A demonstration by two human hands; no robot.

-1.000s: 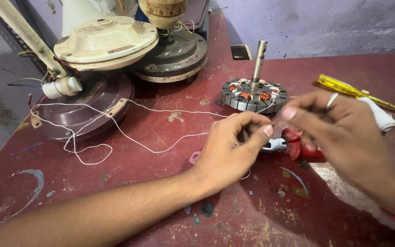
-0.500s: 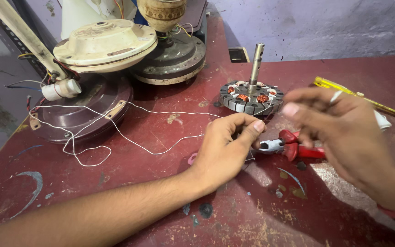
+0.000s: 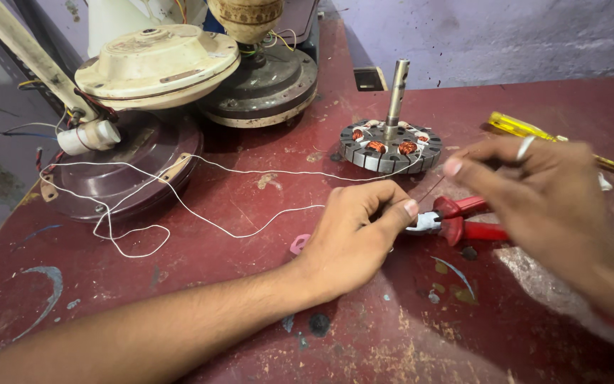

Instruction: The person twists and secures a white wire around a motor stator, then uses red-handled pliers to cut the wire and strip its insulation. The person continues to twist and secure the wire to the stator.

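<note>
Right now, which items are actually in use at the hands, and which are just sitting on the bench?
In use:
left hand and right hand, pinching a thin wire stretched between them
stator, where the wire seems to lead
pliers, lying just under the hands

Lying about:
screwdriver
white cord
fan housings
brown cover

Centre frame: left hand (image 3: 353, 238) & right hand (image 3: 548, 192) pinch a thin wire (image 3: 431, 190) between them — red-handled pliers (image 3: 463, 222) just below, on red desk (image 3: 214, 284); stator (image 3: 390, 146) behind — upper centre.
</note>
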